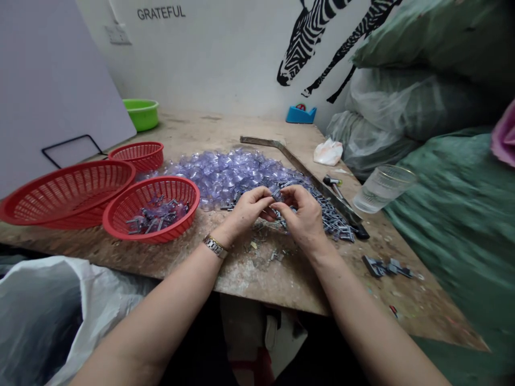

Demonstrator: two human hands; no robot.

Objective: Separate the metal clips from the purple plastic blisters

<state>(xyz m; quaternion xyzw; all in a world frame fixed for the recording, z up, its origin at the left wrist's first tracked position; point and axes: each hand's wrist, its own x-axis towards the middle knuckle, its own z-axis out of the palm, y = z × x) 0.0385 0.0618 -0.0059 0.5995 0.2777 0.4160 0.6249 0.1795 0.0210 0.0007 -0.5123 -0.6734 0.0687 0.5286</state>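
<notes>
My left hand (254,205) and my right hand (300,213) meet over the near side of the table. Between their fingertips is a small clear purplish plastic piece (275,193), partly hidden by the fingers; both hands are closed on it. Just behind them spreads a heap of clear purple plastic pieces (225,174). To the right of my right hand lies a pile of small grey plastic parts (336,222). Left of my left hand, a red basket (116,228) holds several grey and purple pieces (159,217).
Two more red baskets (60,187) stand at the left, near a green basin (144,115). A bent metal bar (300,169) borders the heap. A glass (380,187) stands at the right edge beside green sacks (450,214). Dark grey parts (386,267) lie front right.
</notes>
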